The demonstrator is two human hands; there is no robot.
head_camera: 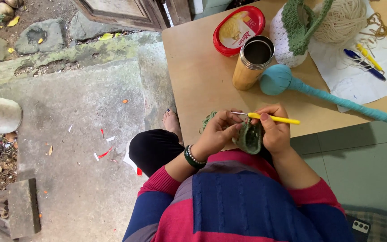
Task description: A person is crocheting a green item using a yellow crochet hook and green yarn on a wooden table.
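Green crochet piece point(249, 138) held just off near edge of desk point(193, 76), over lap, between both hands. Left hand point(218, 132) fingers curled shut, pinching piece and feeding green yarn point(208, 119). Right hand point(274, 130) closed around yellow-handled crochet hook point(272, 118), metal tip pointing toward left fingers. Step, by look: mid-stitch, hook at working edge (loop itself too small to see). Next move likely needs steady yarn tension, tip caught under strand. Farther up desk: steel tumbler point(252, 62), teal wrapped form point(292, 85), red-lidded tub point(238, 29), cream yarn ball point(343, 18).
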